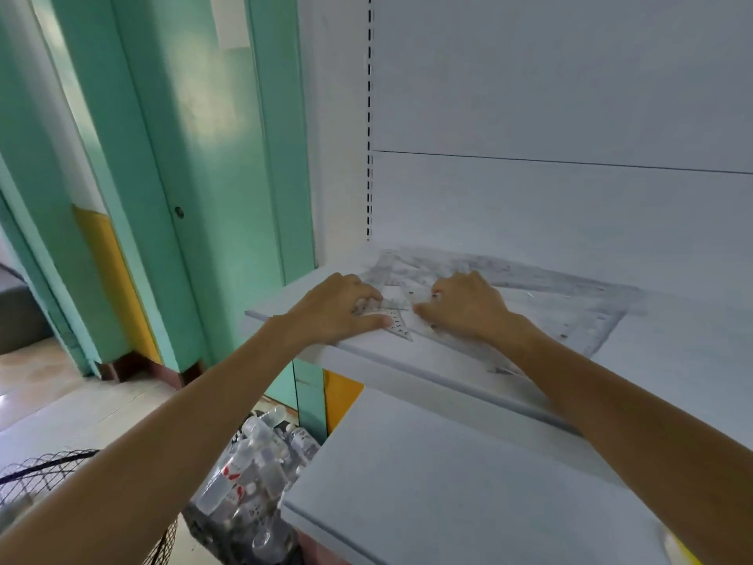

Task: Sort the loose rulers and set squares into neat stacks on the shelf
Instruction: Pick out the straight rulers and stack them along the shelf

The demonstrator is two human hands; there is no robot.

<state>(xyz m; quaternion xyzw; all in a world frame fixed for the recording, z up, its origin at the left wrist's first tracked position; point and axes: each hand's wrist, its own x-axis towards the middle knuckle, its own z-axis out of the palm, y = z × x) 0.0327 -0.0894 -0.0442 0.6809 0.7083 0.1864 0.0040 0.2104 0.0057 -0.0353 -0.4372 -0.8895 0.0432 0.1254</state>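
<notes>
At the front left corner of the white metal shelf, a small clear plastic set square is pinched between the curled fingers and the outstretched thumb of the left hand, its printed edge jutting out past the thumb tip towards the shelf lip. Just beside it, the right hand is laid knuckles-up on the same cluster, thumb pointed at the left hand; its fingertips are hidden behind the back of the hand, so whether anything is gripped or merely pressed flat cannot be told. Beyond and to the right of both hands, a loose pile of larger transparent set squares and rulers is spread flat on the shelf, overlapped at mixed angles, with one corner reaching close to the front edge by the right forearm. No squared-up stack can yet be made out, so the sorting is judged early. Risk lies mainly in the material and the position: clear, slick plastic on a smooth surface can be slid off the front lip if the pile is nudged while one piece is drawn out, and anything dropped would likely land on the lower shelf or among the clear plastic bottles on the floor.
</notes>
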